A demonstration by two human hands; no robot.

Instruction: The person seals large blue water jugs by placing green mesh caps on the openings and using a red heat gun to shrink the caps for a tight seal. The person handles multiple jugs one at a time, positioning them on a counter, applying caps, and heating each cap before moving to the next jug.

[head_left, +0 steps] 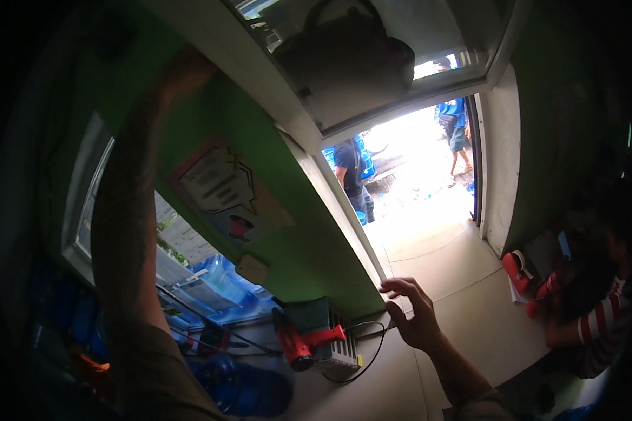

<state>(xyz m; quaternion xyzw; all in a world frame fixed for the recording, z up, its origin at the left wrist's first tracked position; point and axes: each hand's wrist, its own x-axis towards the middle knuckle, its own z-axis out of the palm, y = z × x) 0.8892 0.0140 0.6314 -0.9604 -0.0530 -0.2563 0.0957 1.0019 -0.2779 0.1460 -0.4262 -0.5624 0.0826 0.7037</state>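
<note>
My left arm reaches up along a green wall (281, 245), and my left hand (186, 74) is raised beside the pale frame (260, 98) above the doorway. Shadow hides its fingers, so I cannot tell whether it grips anything. Lower down, my right hand (416, 316) hovers by the white door jamb (344, 221). Its thumb and bent fingers are apart with nothing between them; whether the fingertips touch the jamb is unclear. Left of that hand lies a red and black heat gun or dryer (303, 345) on a grey slotted box (340, 356), with a black cord (376, 354) looping nearby.
Overhead is a glass panel (428, 42) with a dark shape behind it. Blue water jugs (239, 382) stand lower left. At right, a person in a striped sleeve (597, 323) is near a red and white object (518, 272). Two people stand outside the bright doorway (428, 231).
</note>
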